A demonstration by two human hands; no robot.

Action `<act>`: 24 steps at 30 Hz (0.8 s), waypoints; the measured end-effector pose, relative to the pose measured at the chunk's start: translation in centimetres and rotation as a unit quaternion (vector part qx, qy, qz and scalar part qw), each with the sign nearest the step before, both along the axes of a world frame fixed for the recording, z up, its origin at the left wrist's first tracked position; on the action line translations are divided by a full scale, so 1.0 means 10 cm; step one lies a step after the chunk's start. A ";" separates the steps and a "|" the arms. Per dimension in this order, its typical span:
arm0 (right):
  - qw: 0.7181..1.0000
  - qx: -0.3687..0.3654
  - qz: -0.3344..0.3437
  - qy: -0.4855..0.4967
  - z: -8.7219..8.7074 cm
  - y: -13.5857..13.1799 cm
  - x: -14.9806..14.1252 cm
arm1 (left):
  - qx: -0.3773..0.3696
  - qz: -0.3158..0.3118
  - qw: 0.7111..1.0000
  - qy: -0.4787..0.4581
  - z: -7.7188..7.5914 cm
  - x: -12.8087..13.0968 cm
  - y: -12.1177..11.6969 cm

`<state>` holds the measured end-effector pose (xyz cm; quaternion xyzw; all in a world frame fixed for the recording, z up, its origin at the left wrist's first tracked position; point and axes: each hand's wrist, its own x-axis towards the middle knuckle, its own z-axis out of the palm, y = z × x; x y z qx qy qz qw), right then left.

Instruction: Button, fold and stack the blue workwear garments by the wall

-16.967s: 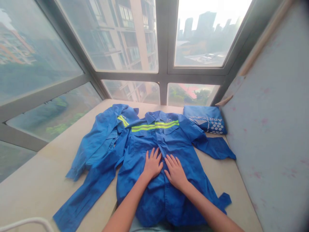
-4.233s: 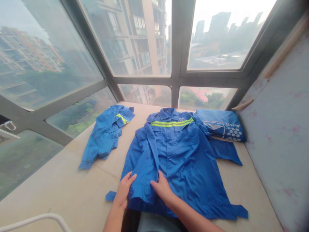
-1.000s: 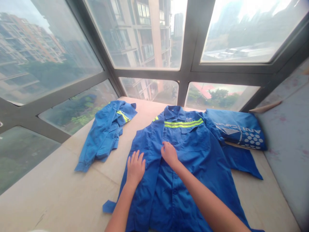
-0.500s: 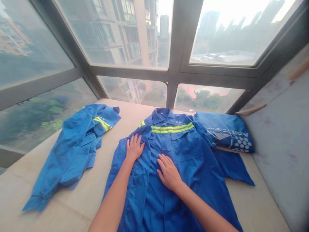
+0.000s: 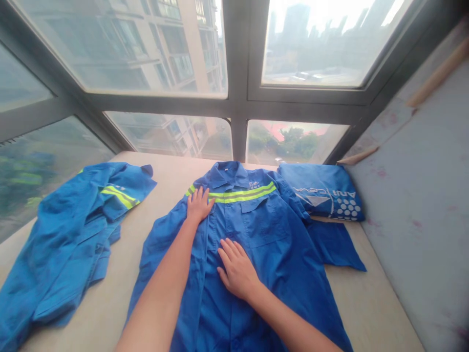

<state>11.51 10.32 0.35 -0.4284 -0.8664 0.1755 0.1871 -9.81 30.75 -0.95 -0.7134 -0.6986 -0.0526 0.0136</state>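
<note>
A blue work shirt [image 5: 271, 244] with a yellow-green reflective chest stripe lies front up on the beige ledge [image 5: 120, 288], collar toward the window. Its left sleeve is folded in over the body. My left hand [image 5: 199, 203] lies flat and open on the folded part near the left shoulder, just below the stripe. My right hand [image 5: 237, 267] rests flat and open on the shirt's middle, by the button placket. The right sleeve [image 5: 335, 244] spreads out to the right.
A second blue shirt [image 5: 69, 239] with the same stripe lies crumpled at the left of the ledge. A blue bag with white print [image 5: 324, 193] sits at the back right. Windows close the far side; a pale padded wall [image 5: 417, 205] stands on the right.
My left hand has slid up the folded left side toward the shoulder, and my right hand has drawn back down the placket. The view has shifted to the right.
</note>
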 end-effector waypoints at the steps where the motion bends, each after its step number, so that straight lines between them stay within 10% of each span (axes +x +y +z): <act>1: 1.000 -0.003 0.000 0.002 0.01 0.00 0.00 | 0.008 -0.003 1.000 -0.002 0.02 0.01 -0.02; 6: 1.000 -0.007 -0.005 0.012 0.06 0.02 0.00 | 0.043 -0.012 0.999 0.018 0.15 0.14 -0.48; 17: 1.000 0.011 -0.011 0.013 0.07 -0.02 -0.02 | 0.013 0.025 0.996 0.090 0.15 0.11 -2.82; 24: 0.999 0.022 -0.024 0.009 0.11 -0.03 -0.08 | 0.009 0.033 0.996 0.085 0.14 0.20 -2.96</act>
